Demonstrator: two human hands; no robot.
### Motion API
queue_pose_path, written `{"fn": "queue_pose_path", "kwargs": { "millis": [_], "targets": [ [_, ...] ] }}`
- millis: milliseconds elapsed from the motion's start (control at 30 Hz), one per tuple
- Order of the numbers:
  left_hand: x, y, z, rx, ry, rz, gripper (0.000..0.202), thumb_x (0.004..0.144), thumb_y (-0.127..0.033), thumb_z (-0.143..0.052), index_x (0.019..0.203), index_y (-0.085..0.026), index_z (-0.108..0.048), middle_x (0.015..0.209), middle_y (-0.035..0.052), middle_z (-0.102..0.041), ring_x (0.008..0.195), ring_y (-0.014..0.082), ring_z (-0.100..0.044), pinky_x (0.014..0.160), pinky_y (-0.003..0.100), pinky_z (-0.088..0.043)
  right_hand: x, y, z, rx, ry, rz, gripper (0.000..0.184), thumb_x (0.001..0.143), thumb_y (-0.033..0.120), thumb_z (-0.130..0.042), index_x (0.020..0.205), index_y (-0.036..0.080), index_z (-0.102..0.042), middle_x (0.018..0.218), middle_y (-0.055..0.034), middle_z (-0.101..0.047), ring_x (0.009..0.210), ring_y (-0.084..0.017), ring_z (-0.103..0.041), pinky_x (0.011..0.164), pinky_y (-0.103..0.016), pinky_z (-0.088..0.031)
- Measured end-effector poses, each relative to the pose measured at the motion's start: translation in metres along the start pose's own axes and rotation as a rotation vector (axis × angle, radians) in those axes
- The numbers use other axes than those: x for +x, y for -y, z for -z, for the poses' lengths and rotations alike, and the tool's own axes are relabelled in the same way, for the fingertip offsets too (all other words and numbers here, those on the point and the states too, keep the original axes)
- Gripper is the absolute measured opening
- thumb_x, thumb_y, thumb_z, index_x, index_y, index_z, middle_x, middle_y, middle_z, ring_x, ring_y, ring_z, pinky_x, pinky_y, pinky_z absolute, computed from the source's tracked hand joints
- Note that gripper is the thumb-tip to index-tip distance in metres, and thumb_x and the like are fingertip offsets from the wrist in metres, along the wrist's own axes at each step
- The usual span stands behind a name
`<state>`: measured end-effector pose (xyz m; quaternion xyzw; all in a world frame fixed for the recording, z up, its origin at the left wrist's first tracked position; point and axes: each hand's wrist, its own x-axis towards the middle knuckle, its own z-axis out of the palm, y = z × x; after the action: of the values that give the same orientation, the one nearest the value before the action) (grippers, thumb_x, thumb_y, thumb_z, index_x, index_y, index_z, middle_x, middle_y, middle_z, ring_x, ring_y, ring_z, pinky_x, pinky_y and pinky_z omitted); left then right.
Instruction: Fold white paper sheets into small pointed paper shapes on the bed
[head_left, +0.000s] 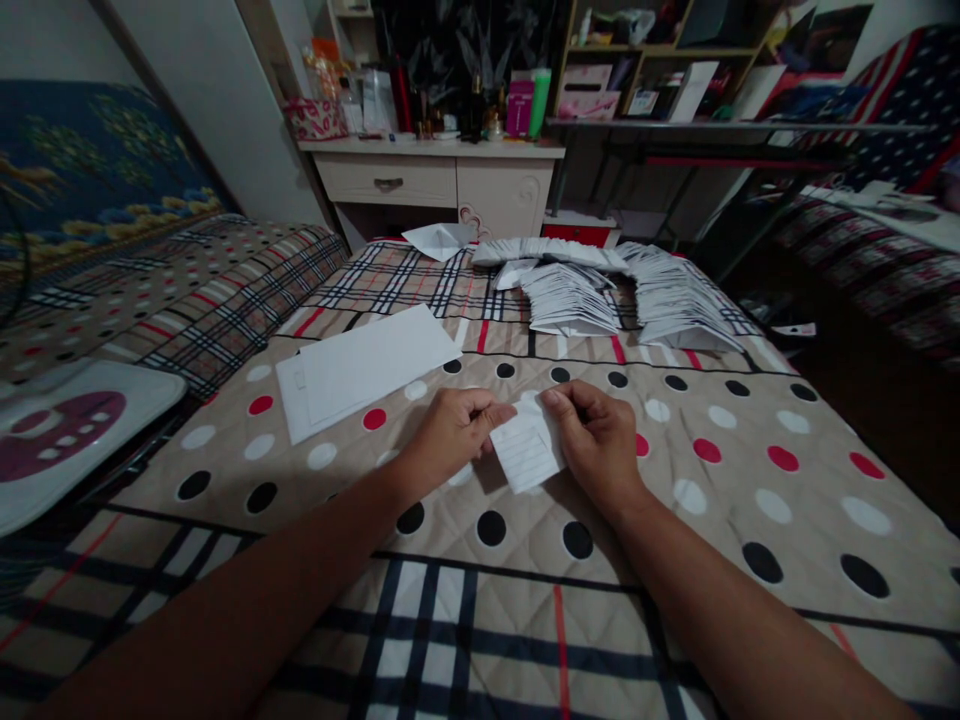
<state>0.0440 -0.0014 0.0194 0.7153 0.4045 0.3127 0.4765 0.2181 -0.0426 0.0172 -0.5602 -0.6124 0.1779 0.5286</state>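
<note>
- Bed (517, 630): covered in a dotted and checked quilt; carries all paper noted below.
- Desk (420, 180): white, beyond the far end of the bed; a green bottle (539, 103) and a magenta box (520, 108) stand side by side on top.
- Folded papers: a right-side stack (686, 305), a middle stack (570, 300) and a long row (551, 250) behind it, all toward the far end of the bed.
- White sheets (375, 365): flat, overlapping, left of both hands.
- Left hand (454, 430): thumb and fingers pinch the paper's left edge.
- Right hand (600, 435): thumb and fingers grip its upper right edge.
- Small paper (521, 450): between the hands, lines visible, wording illegible; contact with the quilt cannot be determined.
</note>
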Motion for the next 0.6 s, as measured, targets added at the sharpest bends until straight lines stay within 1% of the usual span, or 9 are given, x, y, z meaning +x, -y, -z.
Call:
{"fn": "queue_pose_path", "kwargs": {
  "millis": [67,100,200,267,333,367,433,500,600],
  "targets": [
    [0.001,0.000,0.002,0.010,0.036,0.029,0.033,0.089,-0.035,-0.050,0.064,-0.015,-0.057,0.048,-0.0047,-0.052,0.039,0.0059,-0.044,0.039,0.017,-0.031,0.002,-0.003,0.001,-0.014,0.018,-0.006,0.026,0.088,0.029,-0.057,0.067,0.015,-0.063,0.054,0.0023,-0.052,0.051,-0.009,-0.044,0.048,-0.022,-0.032],
    [0.001,0.001,0.003,0.031,0.033,0.029,0.034,0.088,-0.036,-0.051,0.063,-0.015,-0.056,0.047,-0.0049,-0.050,0.039,0.0059,-0.043,0.040,0.017,-0.030,0.003,-0.005,0.002,-0.013,0.027,-0.011,0.026,0.088,0.029,-0.057,0.068,0.015,-0.063,0.055,0.0023,-0.052,0.051,-0.009,-0.044,0.048,-0.022,-0.032],
    [0.003,0.002,0.006,0.118,0.011,0.004,0.042,0.085,-0.044,-0.058,0.056,-0.015,-0.051,0.044,-0.0055,-0.044,0.041,0.0056,-0.039,0.041,0.018,-0.025,0.004,-0.006,0.003,-0.017,0.063,0.001,0.026,0.089,0.029,-0.056,0.068,0.015,-0.062,0.055,0.0024,-0.052,0.051,-0.009,-0.045,0.048,-0.022,-0.032],
    [0.004,0.005,0.007,0.120,0.045,-0.024,0.042,0.083,-0.046,-0.060,0.056,-0.014,-0.052,0.049,-0.0047,-0.046,0.045,0.0059,-0.040,0.043,0.019,-0.026,0.003,-0.005,0.003,-0.025,0.090,0.023,0.027,0.089,0.029,-0.055,0.067,0.016,-0.061,0.054,0.0029,-0.050,0.051,-0.009,-0.044,0.048,-0.022,-0.031],
    [0.004,0.006,0.007,0.110,0.105,-0.058,0.038,0.083,-0.045,-0.061,0.061,-0.014,-0.056,0.055,-0.0040,-0.048,0.050,0.0064,-0.041,0.047,0.019,-0.028,0.002,-0.003,0.003,-0.024,0.132,0.040,0.027,0.090,0.028,-0.055,0.066,0.016,-0.060,0.054,0.0031,-0.050,0.051,-0.009,-0.044,0.049,-0.022,-0.032],
    [0.004,0.006,0.006,0.117,0.123,-0.071,0.037,0.082,-0.043,-0.061,0.061,-0.014,-0.056,0.056,-0.0041,-0.047,0.052,0.0066,-0.040,0.048,0.020,-0.028,0.001,-0.001,0.002,-0.021,0.157,0.050,0.027,0.090,0.028,-0.054,0.066,0.016,-0.060,0.055,0.0031,-0.051,0.051,-0.009,-0.044,0.050,-0.022,-0.032],
    [0.002,0.005,0.003,0.142,0.125,-0.081,0.036,0.082,-0.041,-0.062,0.059,-0.014,-0.055,0.055,-0.0043,-0.044,0.053,0.0068,-0.039,0.049,0.020,-0.027,-0.001,0.001,0.000,-0.012,0.198,0.062,0.028,0.090,0.028,-0.055,0.066,0.016,-0.059,0.055,0.0032,-0.051,0.052,-0.008,-0.044,0.052,-0.022,-0.032],
    [0.001,0.003,0.000,0.156,0.075,-0.079,0.037,0.084,-0.039,-0.059,0.057,-0.013,-0.054,0.055,-0.0038,-0.044,0.054,0.0074,-0.040,0.050,0.021,-0.027,-0.003,0.002,-0.004,0.021,0.212,0.030,0.028,0.091,0.030,-0.054,0.066,0.016,-0.057,0.056,0.0033,-0.050,0.053,-0.009,-0.044,0.052,-0.022,-0.032],
    [-0.001,0.000,-0.002,0.182,-0.086,-0.098,0.036,0.086,-0.038,-0.057,0.060,-0.013,-0.057,0.055,-0.0030,-0.048,0.055,0.0082,-0.043,0.051,0.021,-0.029,-0.006,0.004,-0.012,0.124,0.227,-0.092,0.028,0.093,0.035,-0.051,0.071,0.017,-0.056,0.061,0.0028,-0.050,0.056,-0.010,-0.044,0.052,-0.022,-0.032]
  ]
}}
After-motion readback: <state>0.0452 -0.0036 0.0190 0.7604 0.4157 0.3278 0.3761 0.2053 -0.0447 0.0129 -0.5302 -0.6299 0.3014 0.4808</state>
